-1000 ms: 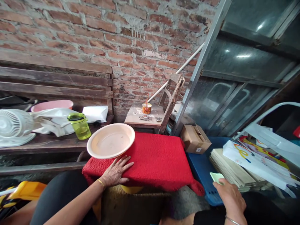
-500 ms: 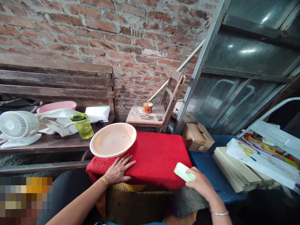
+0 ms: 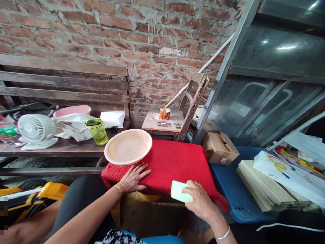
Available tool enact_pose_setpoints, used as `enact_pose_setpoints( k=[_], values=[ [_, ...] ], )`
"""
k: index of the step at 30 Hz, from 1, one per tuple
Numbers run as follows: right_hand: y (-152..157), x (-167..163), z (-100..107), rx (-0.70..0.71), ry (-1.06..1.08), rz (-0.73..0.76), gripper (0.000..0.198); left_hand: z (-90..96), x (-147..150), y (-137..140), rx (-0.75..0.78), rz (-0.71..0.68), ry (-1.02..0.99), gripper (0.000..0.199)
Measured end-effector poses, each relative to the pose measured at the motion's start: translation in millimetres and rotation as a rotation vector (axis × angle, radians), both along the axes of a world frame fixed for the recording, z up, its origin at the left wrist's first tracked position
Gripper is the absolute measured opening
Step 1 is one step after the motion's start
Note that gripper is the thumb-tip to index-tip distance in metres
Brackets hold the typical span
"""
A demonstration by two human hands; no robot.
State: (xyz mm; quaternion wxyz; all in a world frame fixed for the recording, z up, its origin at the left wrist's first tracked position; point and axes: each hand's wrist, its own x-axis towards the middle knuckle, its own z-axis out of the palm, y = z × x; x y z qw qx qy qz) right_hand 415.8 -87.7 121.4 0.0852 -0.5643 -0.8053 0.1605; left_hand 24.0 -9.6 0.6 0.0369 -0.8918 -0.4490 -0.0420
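A red textured cloth [image 3: 177, 159] covers a low surface in front of me. My left hand [image 3: 134, 176] lies flat on its near left part, fingers spread, just below a pale pink basin [image 3: 128, 149]. My right hand [image 3: 199, 200] is closed around a pale green oblong block with rounded corners [image 3: 177, 191]. It is over the cloth's near edge; the block's underside is hidden, and I cannot tell its kind. The cloth's front right corner spreads over toward a blue table [image 3: 223, 179].
Stacked pale sheets [image 3: 266, 189] and a cardboard box [image 3: 220, 149] occupy the blue table. On the left bench stand a white fan [image 3: 37, 128] and a green bottle [image 3: 98, 132]. A wooden chair [image 3: 162, 125] behind bears an incense pot [image 3: 165, 113] and padlocks.
My right hand has moved left with the green block. The cloth's front right corner now reaches farther right. My left hand stays flat. The whole view has shifted slightly.
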Motion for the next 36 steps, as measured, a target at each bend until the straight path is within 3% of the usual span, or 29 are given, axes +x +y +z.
enact_pose_setpoints(
  k=[2,4,7,9,12,15,18,21,24,28,31,34,36],
  values=[
    [-3,15,-5,-0.04,-0.009,-0.012,0.043,1.5,1,-1,-0.013,0.0,-0.004,0.086],
    [-5,59,-10,-0.091,0.041,-0.12,0.037,2.6,2,-1,-0.03,-0.001,-0.014,0.085],
    [-2,137,-17,-0.144,0.142,-0.432,0.025,3.0,4,-1,-0.058,-0.004,-0.032,0.086],
    [7,166,-18,-0.074,0.196,-0.651,0.024,2.5,4,-1,-0.065,-0.01,-0.045,0.087],
    [31,145,-18,0.081,0.288,-0.727,0.031,1.9,5,-1,-0.053,-0.012,-0.061,0.088],
    [59,66,-20,0.157,0.333,-0.508,0.037,3.6,5,-1,-0.06,0.002,-0.043,0.089],
    [81,-17,-29,0.172,0.332,-0.262,0.027,7.0,5,-2,-0.088,0.006,-0.028,0.089],
    [92,-59,-41,0.153,0.276,-0.112,0.026,9.2,4,-2,-0.116,0.012,-0.016,0.09],
    [96,-38,-45,0.091,0.134,-0.197,0.03,8.8,4,-2,-0.119,0.019,-0.005,0.09],
    [86,57,-32,-0.047,-0.064,-0.63,0.045,7.4,4,-3,-0.083,-0.001,-0.056,0.087],
    [78,114,-21,-0.052,-0.179,-0.881,0.058,7.8,5,-3,-0.079,-0.005,-0.072,0.087],
    [80,112,-26,0.03,-0.136,-0.917,0.058,8.1,5,-4,-0.069,-0.007,-0.08,0.086],
    [88,76,-36,0.119,-0.032,-0.755,0.049,7.5,5,-4,-0.061,-0.009,-0.085,0.085]
  ],
)
